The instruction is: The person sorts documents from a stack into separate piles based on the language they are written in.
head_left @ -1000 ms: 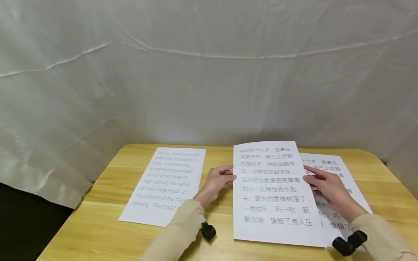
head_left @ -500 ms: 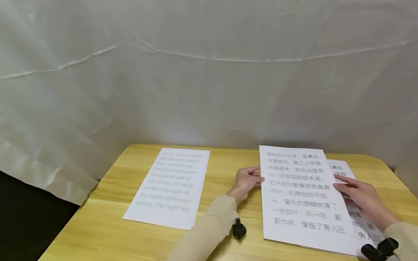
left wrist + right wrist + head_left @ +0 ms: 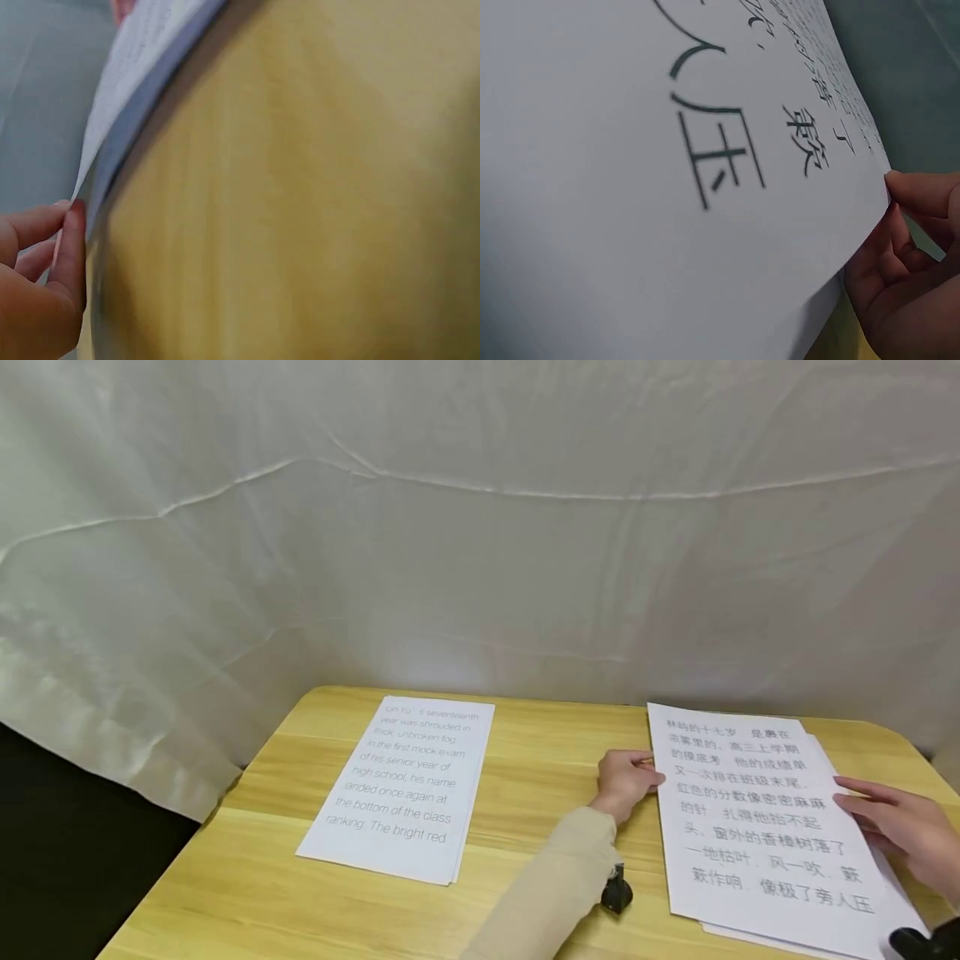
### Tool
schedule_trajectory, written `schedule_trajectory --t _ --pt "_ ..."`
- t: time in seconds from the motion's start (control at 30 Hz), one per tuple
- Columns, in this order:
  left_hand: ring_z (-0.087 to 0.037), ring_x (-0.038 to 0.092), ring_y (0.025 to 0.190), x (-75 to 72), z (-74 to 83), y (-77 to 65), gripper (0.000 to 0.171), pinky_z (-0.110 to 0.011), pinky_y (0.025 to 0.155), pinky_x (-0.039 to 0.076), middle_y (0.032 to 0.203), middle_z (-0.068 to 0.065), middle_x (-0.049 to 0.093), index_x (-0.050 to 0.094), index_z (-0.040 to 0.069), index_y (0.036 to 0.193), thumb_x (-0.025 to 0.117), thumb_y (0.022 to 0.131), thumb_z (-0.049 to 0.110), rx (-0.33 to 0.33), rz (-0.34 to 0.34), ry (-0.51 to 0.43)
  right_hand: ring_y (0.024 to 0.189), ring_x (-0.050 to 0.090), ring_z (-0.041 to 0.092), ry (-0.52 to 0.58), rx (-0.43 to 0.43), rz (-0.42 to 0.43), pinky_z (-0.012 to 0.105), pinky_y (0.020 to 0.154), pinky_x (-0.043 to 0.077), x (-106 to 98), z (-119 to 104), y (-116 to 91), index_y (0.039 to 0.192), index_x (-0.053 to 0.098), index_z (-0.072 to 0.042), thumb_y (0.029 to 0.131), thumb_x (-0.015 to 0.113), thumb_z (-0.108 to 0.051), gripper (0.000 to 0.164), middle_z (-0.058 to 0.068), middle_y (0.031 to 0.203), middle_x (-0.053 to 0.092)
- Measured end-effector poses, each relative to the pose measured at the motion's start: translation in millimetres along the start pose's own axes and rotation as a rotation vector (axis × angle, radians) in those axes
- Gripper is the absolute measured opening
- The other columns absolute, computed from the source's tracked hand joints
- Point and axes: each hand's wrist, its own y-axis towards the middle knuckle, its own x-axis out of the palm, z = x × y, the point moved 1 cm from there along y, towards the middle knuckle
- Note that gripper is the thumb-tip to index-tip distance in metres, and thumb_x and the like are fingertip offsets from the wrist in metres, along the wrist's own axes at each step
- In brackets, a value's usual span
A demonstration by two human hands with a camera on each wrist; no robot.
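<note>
A white sheet of paper [image 3: 757, 827] printed with Chinese text is held between both hands at the table's right side. My left hand [image 3: 627, 783] pinches its left edge between thumb and fingers; the left wrist view shows the fingertips [image 3: 73, 217] on that edge, with the sheet raised off the wood there. My right hand [image 3: 903, 827] pinches the opposite edge, thumb and finger meeting at it in the right wrist view. Beneath lies more Chinese-printed paper [image 3: 896, 902], mostly covered, its right and lower edges peeking out.
A stack of paper [image 3: 393, 789] with English text lies on the left of the wooden table [image 3: 540, 760], its sheets slightly out of line. A pale grey cloth [image 3: 480, 543] hangs behind the table. A black area [image 3: 67, 852] shows beyond the left edge.
Both hands have carried the Chinese-printed sheet rightward, so it now covers most of the paper beneath. The head view has shifted slightly, and the left forearm no longer overlaps the English stack.
</note>
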Motion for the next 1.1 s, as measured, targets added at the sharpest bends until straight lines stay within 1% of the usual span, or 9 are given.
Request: schedule_trajectory --t 0.03,0.07,0.2,0.37,0.47,0.6,0.77,0.97,1.1 --pt "-0.019 0.064 0.059 1.8 -0.3 -0.4 0.030 -0.026 0.056 0.056 0.064 -0.002 0.059 0.074 -0.004 0.097 0.073 0.071 -0.019 0.010 -0.004 0.021 0.070 0.063 0.014 -0.021 0.024 0.009 0.033 0.062 0.054 -0.9 1.0 2.0 0.150 0.024 0.003 0.098 0.056 -0.032 0.070 -0.017 0.081 0.057" --pt "-0.018 0.064 0.058 3.5 -0.7 -0.8 0.030 -0.025 0.055 0.055 0.064 -0.001 0.059 0.074 -0.004 0.097 0.074 0.071 -0.018 0.021 -0.008 0.047 0.070 0.063 0.015 -0.036 0.043 0.020 0.033 0.062 0.053 -1.7 2.1 3.6 0.149 0.022 0.004 0.099 0.056 -0.031 0.070 -0.015 0.081 0.057" --pt "-0.014 0.061 0.055 10.2 0.1 -4.5 0.031 -0.022 0.053 0.053 0.063 0.000 0.060 0.074 -0.002 0.099 0.076 0.070 -0.016 0.036 -0.021 0.135 0.072 0.063 0.020 -0.045 0.088 0.050 0.034 0.061 0.053 -3.5 4.4 3.9 0.149 0.022 0.003 0.099 0.055 -0.027 0.067 -0.009 0.082 0.059" --pt "-0.011 0.059 0.054 15.1 3.0 -6.8 0.032 -0.021 0.053 0.053 0.062 0.001 0.059 0.074 -0.002 0.098 0.076 0.070 -0.016 0.025 -0.029 0.151 0.069 0.063 0.022 -0.029 0.110 0.094 0.035 0.060 0.053 -2.4 1.4 -0.8 0.149 0.025 0.003 0.100 0.054 -0.023 0.062 -0.010 0.075 0.058" --pt "-0.010 0.058 0.054 16.1 2.9 -5.6 0.032 -0.020 0.053 0.052 0.062 0.002 0.058 0.074 -0.002 0.098 0.076 0.070 -0.017 0.020 -0.032 0.154 0.066 0.063 0.020 -0.032 0.098 0.102 0.036 0.059 0.053 -2.9 2.3 -0.6 0.147 0.026 0.006 0.100 0.053 -0.024 0.062 -0.011 0.073 0.058" --pt "-0.012 0.060 0.053 16.7 2.2 -2.7 0.031 -0.021 0.051 0.053 0.061 0.001 0.057 0.073 -0.004 0.099 0.075 0.070 -0.017 0.022 -0.044 0.165 0.065 0.064 0.018 -0.035 0.077 0.093 0.035 0.058 0.054 -4.7 4.8 0.5 0.146 0.027 0.008 0.099 0.055 -0.026 0.064 -0.011 0.073 0.059" --pt "-0.015 0.061 0.052 17.7 4.4 0.7 0.030 -0.021 0.050 0.052 0.059 -0.001 0.056 0.073 -0.003 0.100 0.076 0.072 -0.014 0.016 -0.062 0.201 0.066 0.064 0.016 -0.056 0.058 0.094 0.030 0.058 0.054 -7.8 6.9 1.0 0.146 0.029 0.008 0.097 0.059 -0.029 0.068 -0.012 0.076 0.060" --pt "-0.016 0.063 0.054 19.0 7.2 1.2 0.032 -0.022 0.050 0.052 0.062 -0.003 0.060 0.072 -0.004 0.101 0.077 0.071 -0.014 0.021 -0.081 0.217 0.067 0.064 0.016 -0.079 0.053 0.112 0.028 0.058 0.053 -10.4 8.7 2.1 0.146 0.030 0.007 0.097 0.060 -0.029 0.068 -0.012 0.078 0.059" --pt "-0.016 0.064 0.055 19.1 7.3 1.7 0.030 -0.022 0.051 0.052 0.065 -0.004 0.063 0.072 -0.003 0.099 0.077 0.071 -0.014 0.008 -0.087 0.241 0.064 0.061 0.011 -0.108 0.048 0.120 0.027 0.056 0.052 -10.4 9.4 1.9 0.144 0.031 0.009 0.097 0.059 -0.028 0.066 -0.008 0.079 0.060"
